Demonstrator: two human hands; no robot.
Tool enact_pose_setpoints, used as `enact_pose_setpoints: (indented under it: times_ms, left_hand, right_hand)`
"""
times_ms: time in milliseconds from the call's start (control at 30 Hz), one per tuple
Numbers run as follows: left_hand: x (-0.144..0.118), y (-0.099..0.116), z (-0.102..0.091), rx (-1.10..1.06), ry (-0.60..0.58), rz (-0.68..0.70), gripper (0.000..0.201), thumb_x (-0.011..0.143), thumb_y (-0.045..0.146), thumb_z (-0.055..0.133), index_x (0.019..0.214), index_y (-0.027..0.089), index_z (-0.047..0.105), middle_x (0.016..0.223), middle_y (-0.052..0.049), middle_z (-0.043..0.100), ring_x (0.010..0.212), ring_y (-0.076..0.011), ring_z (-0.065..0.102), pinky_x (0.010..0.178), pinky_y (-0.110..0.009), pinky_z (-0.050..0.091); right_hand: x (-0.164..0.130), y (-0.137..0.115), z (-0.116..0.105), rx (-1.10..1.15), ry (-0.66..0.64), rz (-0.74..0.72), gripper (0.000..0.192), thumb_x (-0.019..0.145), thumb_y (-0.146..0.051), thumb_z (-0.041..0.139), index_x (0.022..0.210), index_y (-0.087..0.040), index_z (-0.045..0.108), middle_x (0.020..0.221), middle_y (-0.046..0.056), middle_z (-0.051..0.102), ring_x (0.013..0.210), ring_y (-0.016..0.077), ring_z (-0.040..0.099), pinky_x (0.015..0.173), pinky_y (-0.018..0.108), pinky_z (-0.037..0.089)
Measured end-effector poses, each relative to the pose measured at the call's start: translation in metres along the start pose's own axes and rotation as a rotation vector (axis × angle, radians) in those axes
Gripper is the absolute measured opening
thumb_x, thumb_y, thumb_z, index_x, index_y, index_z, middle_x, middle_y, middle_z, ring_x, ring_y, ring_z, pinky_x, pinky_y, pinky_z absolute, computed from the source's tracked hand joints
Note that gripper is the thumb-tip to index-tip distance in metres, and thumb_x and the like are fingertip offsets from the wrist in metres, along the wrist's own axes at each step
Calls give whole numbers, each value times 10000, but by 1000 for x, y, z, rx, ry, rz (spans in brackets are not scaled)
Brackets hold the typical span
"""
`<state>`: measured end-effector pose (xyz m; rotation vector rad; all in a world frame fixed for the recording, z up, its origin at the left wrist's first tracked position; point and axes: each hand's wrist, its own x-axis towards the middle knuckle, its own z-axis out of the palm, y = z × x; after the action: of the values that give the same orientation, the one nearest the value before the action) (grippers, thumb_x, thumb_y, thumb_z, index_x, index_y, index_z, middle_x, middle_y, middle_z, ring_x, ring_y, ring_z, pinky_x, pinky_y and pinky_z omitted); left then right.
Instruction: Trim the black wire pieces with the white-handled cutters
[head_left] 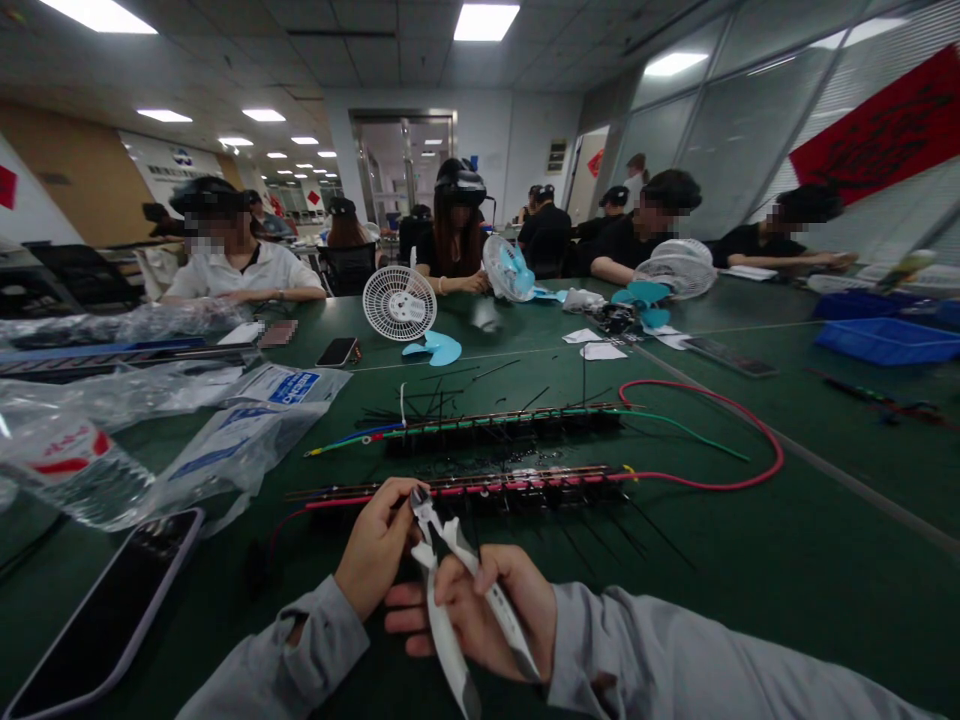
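Note:
White-handled diagonal cutters [448, 610] are in my right hand [517, 600], with the handles spread and the palm turned up. My left hand [379, 545] is closed, thumb and fingertips pinched at the cutters' jaws; whatever lies between those fingertips is hidden. Just beyond the jaws lies the nearer wire bundle [525, 482], with a thick red cable [757, 430] looping off its right end and black cable ties sticking out along it. Behind it rests a second bundle [510, 418] with green and blue wires, also bristling with black ties.
A phone [112, 610] lies at the left, near a water bottle [82, 470] and plastic bags [255, 430]. Across the green table are a white fan grille [400, 303], blue fan blades [435, 348] and blue trays [889, 340]. Several people sit working along the far side.

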<state>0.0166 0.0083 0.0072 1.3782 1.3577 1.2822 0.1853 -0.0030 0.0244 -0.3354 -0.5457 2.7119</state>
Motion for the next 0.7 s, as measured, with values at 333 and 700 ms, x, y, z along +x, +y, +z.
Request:
enact_pose_setpoints:
  times_ms: [333,700]
  left_hand:
    - [0,-2,0,14,-1,14,227,854,331,456,985,181,565,845,-8,544,573,-110,536,519,-224,447]
    - [1,-7,0,19,0,29,216,853,308,454,981,182,574,915,-23,556,575,-107,546,515,-231,453]
  right_hand:
    - [-1,0,0,-5,1,5,355,542,-260,436,764,-86,651,1075,170,579,1010,289,544,966,457,246]
    - [0,0,-3,-51,14,26,331,551,-260,419,736,-92,637,1100,173,568,966,261,556,887,412,316]
